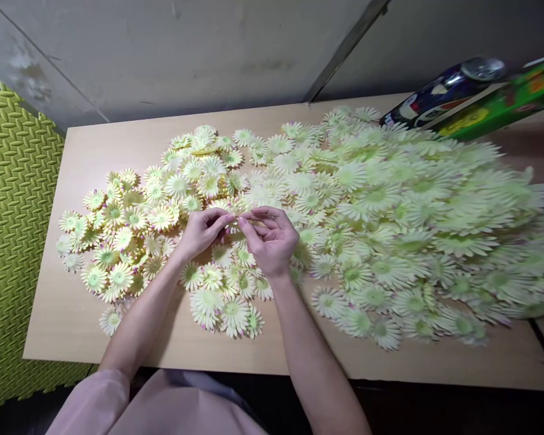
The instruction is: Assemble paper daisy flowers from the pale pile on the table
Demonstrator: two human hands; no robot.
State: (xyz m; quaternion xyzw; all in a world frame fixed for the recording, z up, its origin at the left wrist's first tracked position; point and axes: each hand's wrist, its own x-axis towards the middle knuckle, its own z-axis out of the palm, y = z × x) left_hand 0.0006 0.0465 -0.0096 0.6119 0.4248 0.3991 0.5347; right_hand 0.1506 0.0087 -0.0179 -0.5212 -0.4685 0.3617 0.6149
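Both hands meet fingertip to fingertip over the middle of a spread of artificial flower heads (376,196), pale yellow-green with pinkish petal tips. Thumb and forefinger of my left hand (205,231) are pinched together. Opposite it, my right hand (272,238) pinches too, its other fingers curled. Whatever sits between the fingertips is too small to make out. Beneath and in front of the hands lie more loose flower heads (233,314), and a looser cluster (122,238) spreads to the left.
The flowers lie on a light wooden table (49,326) against a grey wall (236,54). At the back right stand a dark blue drink can (444,93) and a green carton (503,103). A yellow-green foam mat (13,241) borders the left side.
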